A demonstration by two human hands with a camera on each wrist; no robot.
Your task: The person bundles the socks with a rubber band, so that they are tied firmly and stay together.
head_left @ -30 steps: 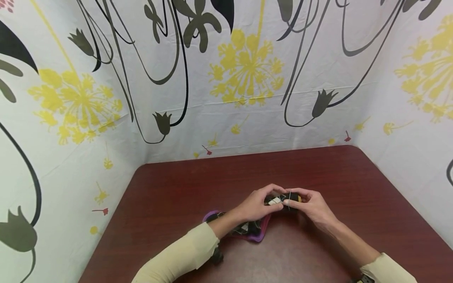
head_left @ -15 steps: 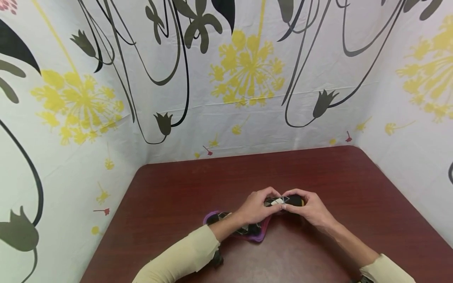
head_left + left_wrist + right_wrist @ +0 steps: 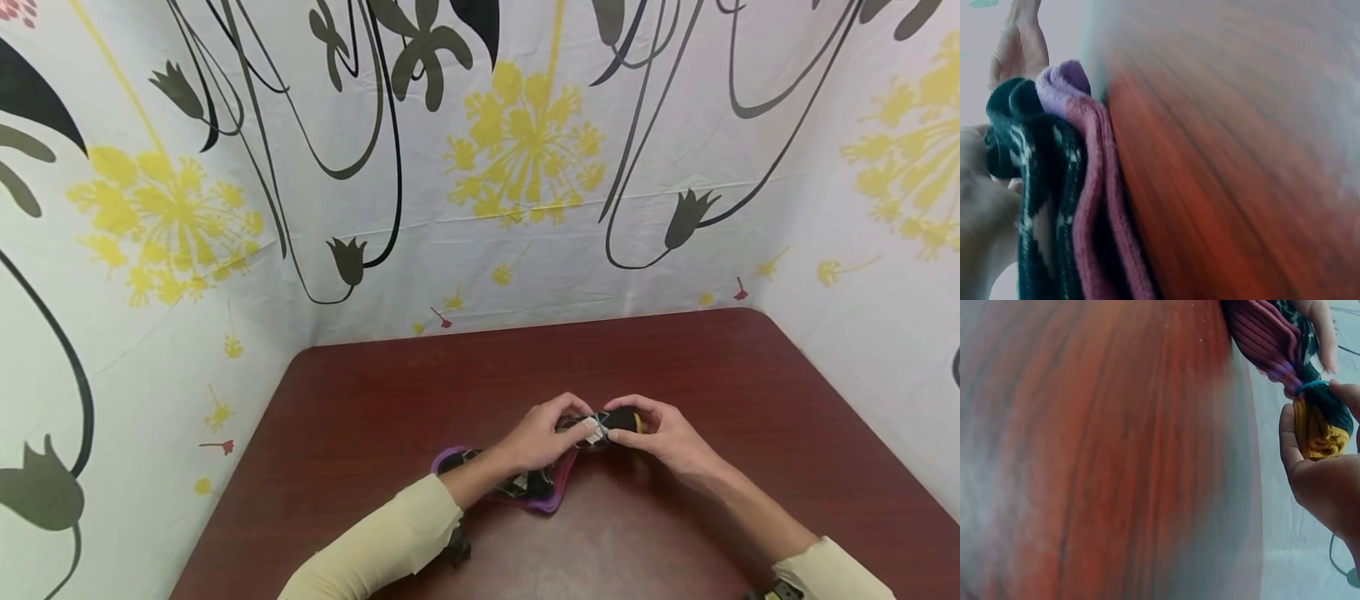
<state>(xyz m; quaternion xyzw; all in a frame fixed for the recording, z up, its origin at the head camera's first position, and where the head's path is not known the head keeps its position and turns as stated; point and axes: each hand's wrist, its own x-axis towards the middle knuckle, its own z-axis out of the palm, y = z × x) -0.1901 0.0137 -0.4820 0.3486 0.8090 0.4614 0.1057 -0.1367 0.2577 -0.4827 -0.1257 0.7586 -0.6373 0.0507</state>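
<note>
A bundle of socks (image 3: 621,419) lies between my two hands. My left hand (image 3: 542,435) pinches its dark, diamond-patterned part, the thumb over a white patch. My right hand (image 3: 670,437) holds the dark end, fingertips above and thumb below. In the right wrist view, a thin teal band (image 3: 1314,384) crosses the bundle beside a yellow part (image 3: 1322,432) cupped by the right fingers. The left wrist view shows a pink and purple sock (image 3: 1092,187) alongside a dark patterned sock (image 3: 1032,181). The left forearm partly hides more purple-edged, dark patterned sock fabric (image 3: 542,487).
The dark red wooden table (image 3: 420,383) spreads around the hands. White cloth with printed flowers (image 3: 465,275) stands behind it and along both sides. Beneath the left sleeve (image 3: 390,529) sits a small dark object (image 3: 457,547).
The right hand first moved left until its fingertips met the left hand's, then drew slightly back right. The left thumb now lies over the white patch.
</note>
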